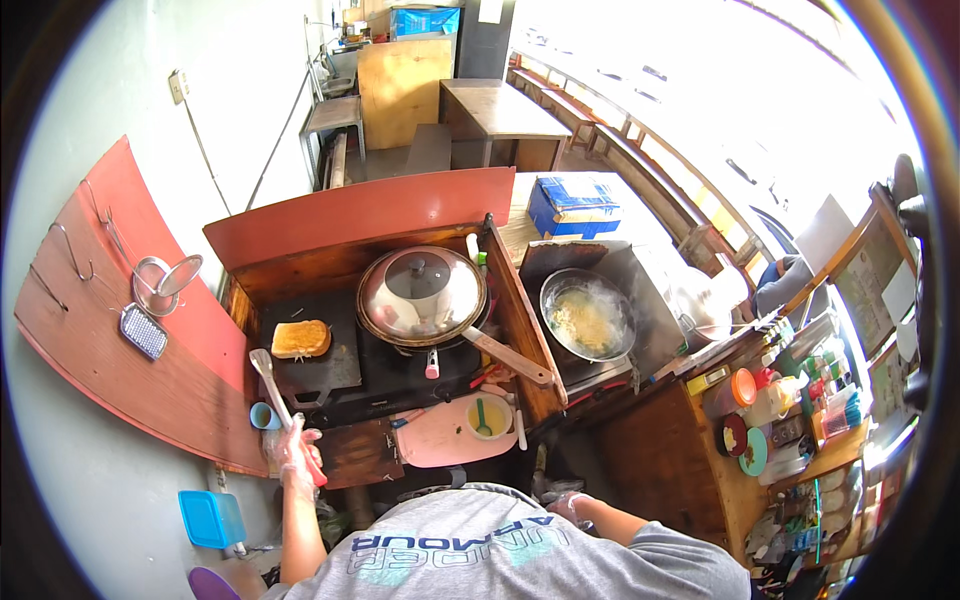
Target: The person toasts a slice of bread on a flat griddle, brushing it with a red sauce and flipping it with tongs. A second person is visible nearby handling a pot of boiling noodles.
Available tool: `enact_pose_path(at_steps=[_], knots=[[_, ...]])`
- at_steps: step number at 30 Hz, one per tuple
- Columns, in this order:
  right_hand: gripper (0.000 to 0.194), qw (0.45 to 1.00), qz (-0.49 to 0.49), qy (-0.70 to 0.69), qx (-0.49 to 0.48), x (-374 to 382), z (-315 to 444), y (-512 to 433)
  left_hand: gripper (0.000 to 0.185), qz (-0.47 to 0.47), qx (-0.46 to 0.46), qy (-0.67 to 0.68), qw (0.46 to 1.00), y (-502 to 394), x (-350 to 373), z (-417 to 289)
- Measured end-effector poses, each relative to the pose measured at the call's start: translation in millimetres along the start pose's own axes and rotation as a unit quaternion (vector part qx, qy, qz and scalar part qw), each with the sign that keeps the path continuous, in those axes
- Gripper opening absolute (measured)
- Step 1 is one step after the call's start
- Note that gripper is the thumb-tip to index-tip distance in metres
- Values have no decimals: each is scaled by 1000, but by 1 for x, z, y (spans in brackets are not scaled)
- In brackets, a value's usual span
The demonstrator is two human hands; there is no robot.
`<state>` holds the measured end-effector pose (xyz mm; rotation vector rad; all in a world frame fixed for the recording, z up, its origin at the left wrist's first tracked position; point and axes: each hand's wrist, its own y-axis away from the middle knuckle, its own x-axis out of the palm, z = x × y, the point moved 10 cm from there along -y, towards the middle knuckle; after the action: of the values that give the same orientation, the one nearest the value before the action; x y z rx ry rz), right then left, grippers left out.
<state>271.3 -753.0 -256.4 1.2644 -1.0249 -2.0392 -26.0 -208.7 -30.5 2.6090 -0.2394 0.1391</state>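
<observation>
Gloved in thin clear plastic, my left hand (298, 450) is closed on the red handle of metal tongs (270, 379), whose head points up toward the griddle's left edge. Toasted bread (301, 340) lies on the flat black griddle (341, 364), right of the tongs' head. My right hand (568, 506), also in clear plastic, hangs low at the right side of my body; its fingers are partly hidden. Beside the griddle, a lidded pan (421, 296) with a wooden handle sits on the stove. A pink cutting board (431, 442) holds a bowl (490, 417) of yellow liquid with a green spoon.
A steaming wok (588, 315) with food stands on the right burner, behind a wooden partition (525, 322). A blue cup (262, 415) is near the left wall. Condiments and containers (731, 394) crowd the right counter. A person's arm (784, 285) shows beyond the wok.
</observation>
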Motion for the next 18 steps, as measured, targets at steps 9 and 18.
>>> enact_pose_path(at_steps=[9,18], knots=[[34,992,49,-116,32,33,-15,-33,41,53,12,42,998,-11,33,0],[47,995,34,-97,8,21,10,-16,41,64,6,37,997,-5,51,-2]])
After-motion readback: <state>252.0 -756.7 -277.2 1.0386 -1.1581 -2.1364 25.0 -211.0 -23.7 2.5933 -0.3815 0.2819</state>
